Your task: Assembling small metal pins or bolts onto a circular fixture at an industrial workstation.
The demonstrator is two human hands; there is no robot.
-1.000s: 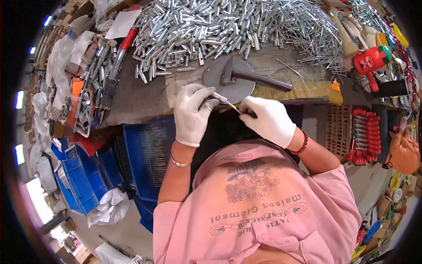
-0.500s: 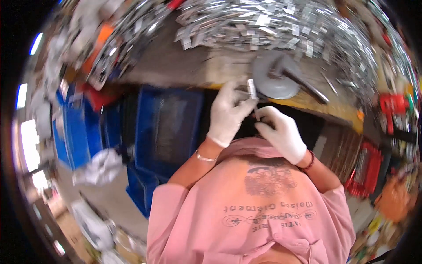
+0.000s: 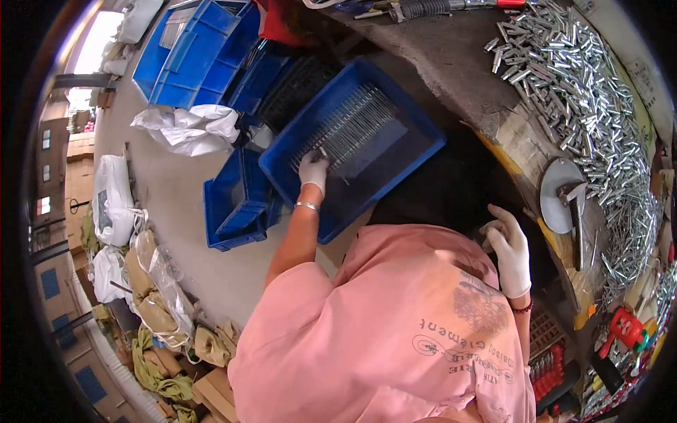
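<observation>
left hand (image 3: 313, 169) pinching a thin metal rod (image 3: 326, 152), reaching into blue crate (image 3: 423, 144) beside the rod row (image 3: 350, 127) | right hand (image 3: 509, 248) hanging loosely curled near bench edge, holding nothing

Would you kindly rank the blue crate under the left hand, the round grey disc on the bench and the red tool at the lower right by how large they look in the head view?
1. Blue crate, by far the largest.
2. Round grey disc.
3. Red tool, smallest, though the fisheye rim shrinks it.
</observation>
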